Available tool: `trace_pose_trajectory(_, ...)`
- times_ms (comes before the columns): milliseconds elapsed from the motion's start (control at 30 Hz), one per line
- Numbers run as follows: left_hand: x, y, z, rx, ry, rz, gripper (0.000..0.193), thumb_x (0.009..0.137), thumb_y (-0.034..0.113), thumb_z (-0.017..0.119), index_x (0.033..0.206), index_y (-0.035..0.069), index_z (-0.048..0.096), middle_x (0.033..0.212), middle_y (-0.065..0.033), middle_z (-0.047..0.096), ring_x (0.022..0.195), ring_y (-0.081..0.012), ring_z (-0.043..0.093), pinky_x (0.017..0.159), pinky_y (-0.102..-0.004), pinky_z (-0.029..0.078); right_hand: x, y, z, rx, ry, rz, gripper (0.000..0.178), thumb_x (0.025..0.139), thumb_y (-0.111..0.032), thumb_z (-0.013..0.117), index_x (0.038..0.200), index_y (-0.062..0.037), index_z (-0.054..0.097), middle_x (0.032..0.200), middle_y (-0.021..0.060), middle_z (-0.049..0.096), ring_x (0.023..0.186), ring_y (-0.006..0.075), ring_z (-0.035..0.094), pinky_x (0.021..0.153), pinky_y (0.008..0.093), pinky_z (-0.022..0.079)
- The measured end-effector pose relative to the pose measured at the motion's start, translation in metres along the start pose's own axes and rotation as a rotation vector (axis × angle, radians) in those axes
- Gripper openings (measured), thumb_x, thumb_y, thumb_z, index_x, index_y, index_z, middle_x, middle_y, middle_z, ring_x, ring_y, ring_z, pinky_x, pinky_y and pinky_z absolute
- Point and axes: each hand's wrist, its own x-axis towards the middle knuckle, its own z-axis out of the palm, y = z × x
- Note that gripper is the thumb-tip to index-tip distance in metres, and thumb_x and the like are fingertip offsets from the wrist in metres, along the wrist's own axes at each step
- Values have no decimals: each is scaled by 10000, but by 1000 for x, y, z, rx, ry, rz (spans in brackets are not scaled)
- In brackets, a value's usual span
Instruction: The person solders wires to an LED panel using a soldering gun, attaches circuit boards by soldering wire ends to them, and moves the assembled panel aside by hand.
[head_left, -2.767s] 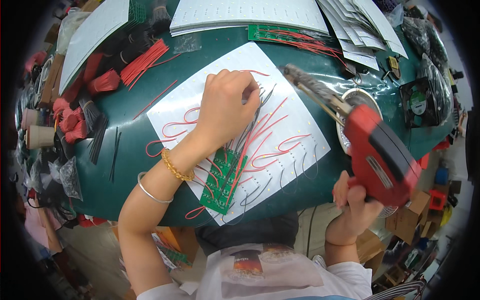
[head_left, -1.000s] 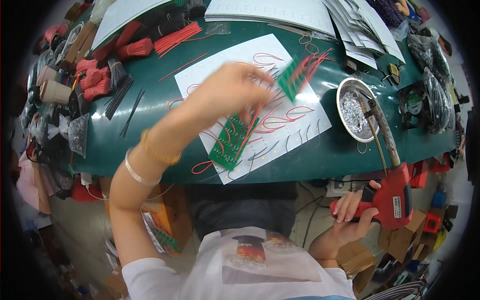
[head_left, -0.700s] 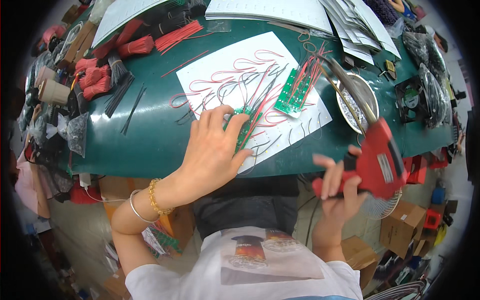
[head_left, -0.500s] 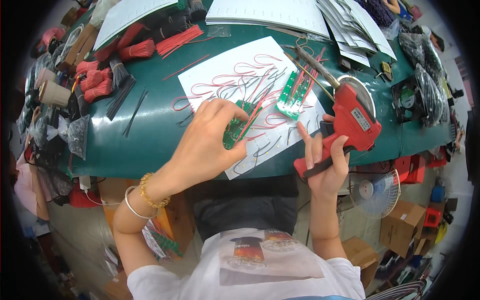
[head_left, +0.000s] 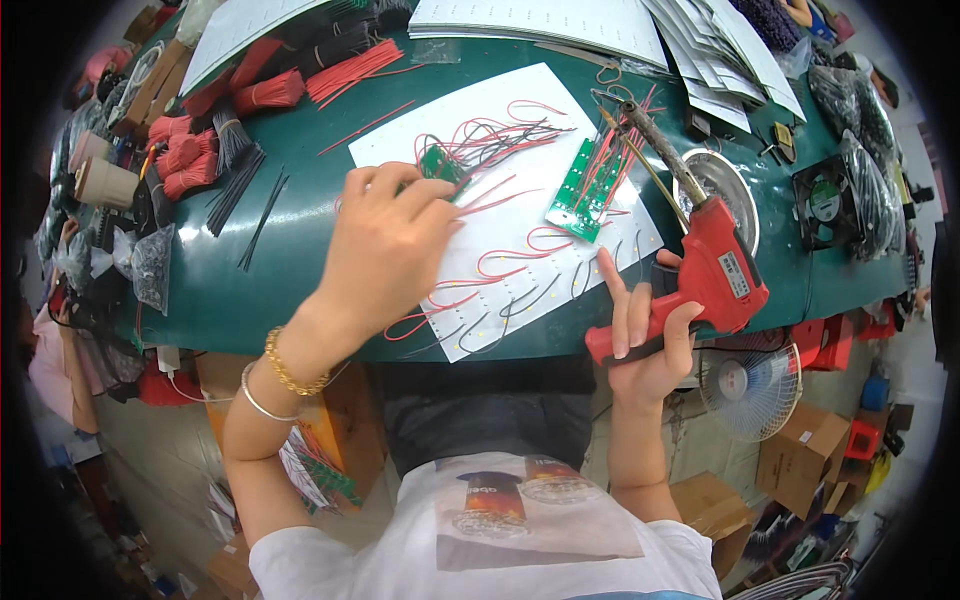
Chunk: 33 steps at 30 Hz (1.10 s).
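Fingertips of the left hand (head_left: 385, 250) pinch down on a small green circuit board (head_left: 437, 165) trailing red and black wires, at about eleven o'clock on the white sheet (head_left: 500, 200). The right hand (head_left: 640, 335) is clenched around the handle of a red soldering gun (head_left: 705, 270), whose tip points toward twelve o'clock beside a second green board (head_left: 580, 190) at two o'clock on the sheet. A metal dish (head_left: 722, 190) sits just right of the gun. Judging by this, the board is being positioned for soldering; the next move likely calls for steadying it and bringing the tip to a joint carefully.
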Motion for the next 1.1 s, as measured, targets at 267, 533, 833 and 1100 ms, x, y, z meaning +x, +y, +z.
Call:
trace_pose_trajectory(267,49,38,48,-350,-91,-290,256,768,133,674,965,-18,615,708,-108,639,720,-274,591,663,-380,441,-14,-6,-1,-35,35,-68,536,948,-408,432,1247,22,321,525,-7,376,398,97,396,955,536,385)
trace_pose_trajectory(533,66,33,36,-938,-431,-665,324,767,51,607,1077,-44,600,702,-42,625,635,-95,589,537,-260,462,-29,-27,3,-122,104,-137,543,934,-416,468,1265,-5,337,530,-4,398,412,100,405,653,396,487)
trace_pose_trajectory(833,-16,29,-17,-892,-590,-566,207,796,7,616,1001,-22,619,747,-60,590,666,-122,585,592,-282,474,-45,-41,24,-368,-40,9,623,898,-450,525,1265,27,365,513,-28,398,395,100,391,845,489,450)
trace_pose_trajectory(1100,-31,71,-13,-547,-116,-230,153,721,-29,642,858,9,587,803,-117,553,757,-283,564,667,-362,465,-35,-2,18,-192,-141,138,566,907,-325,558,1268,45,328,529,-16,437,455,105,466,984,548,365)
